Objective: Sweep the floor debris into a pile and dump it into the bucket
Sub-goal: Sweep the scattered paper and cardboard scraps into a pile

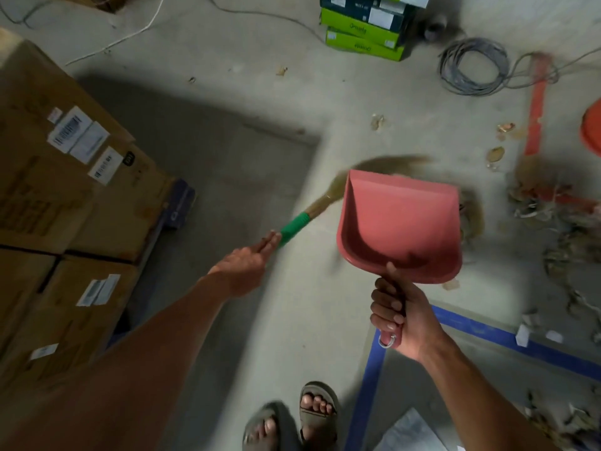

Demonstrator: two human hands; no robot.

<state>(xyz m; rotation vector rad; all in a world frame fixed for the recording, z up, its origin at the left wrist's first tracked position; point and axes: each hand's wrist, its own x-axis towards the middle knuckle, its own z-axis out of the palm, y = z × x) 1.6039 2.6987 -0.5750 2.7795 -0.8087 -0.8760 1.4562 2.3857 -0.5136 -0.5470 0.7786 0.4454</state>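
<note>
Debris [559, 222] lies scattered on the floor [260, 102] at right, near the orange bucket [592, 128]. Your right hand [401, 315] grips the pink dustpan [400, 222] by its handle. Your left hand [242, 268] holds the blurred broom [294, 227]; its fingers [268, 240] lie extended along the green handle.

Showing one broom [328, 203], one pink dustpan [398, 222], two hands, left [242, 268] and right [401, 315], three stacked green boxes [366, 27], one cable coil [471, 66], and two sandalled feet [292, 418].
</note>
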